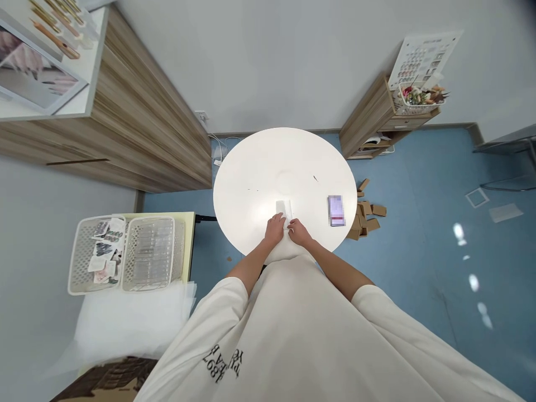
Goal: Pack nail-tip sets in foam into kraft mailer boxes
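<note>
A small white flat packet (284, 209) lies on the round white table (259, 167) near its front edge. My left hand (274, 226) rests on the packet's left near corner with fingers curled on it. My right hand (298, 230) pinches the packet's right near edge, fingers closed. Both hands meet close together just in front of my body. What is inside the packet is too small to make out.
A phone (336, 210) lies on the table to the right. Small cardboard boxes (366, 212) are scattered on the blue floor beside the table. Two white baskets (125, 254) stand on a yellow stand at left. Wooden cabinets (138, 134) line the wall.
</note>
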A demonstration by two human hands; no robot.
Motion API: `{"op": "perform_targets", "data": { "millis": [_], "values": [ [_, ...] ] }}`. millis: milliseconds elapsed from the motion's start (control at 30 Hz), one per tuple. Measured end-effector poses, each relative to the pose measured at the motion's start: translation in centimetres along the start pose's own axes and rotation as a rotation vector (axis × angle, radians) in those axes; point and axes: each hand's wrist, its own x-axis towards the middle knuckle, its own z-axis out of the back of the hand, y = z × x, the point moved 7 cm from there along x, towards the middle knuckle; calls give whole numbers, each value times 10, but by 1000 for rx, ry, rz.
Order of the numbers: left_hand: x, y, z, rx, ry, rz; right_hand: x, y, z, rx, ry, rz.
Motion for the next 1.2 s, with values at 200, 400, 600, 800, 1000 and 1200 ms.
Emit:
{"op": "perform_targets", "data": {
  "millis": [200,400,600,800,1000,1200],
  "values": [
    [0,-1,-1,-30,63,-54,-4,4,2,9,-6,-11],
    [5,1,1,-32,88,-98,-10,13,6,-280,26,84],
    [8,5,-8,259,161,-209,-18,17,1,-545,88,286],
    [10,8,-12,397,179,-258,-12,10,-5,-519,111,261],
    [17,0,-10,407,167,-220,-10,12,-4,-480,90,227],
    [11,-1,-4,201,252,-87,-17,21,7,-473,-6,259]
  ]
}}
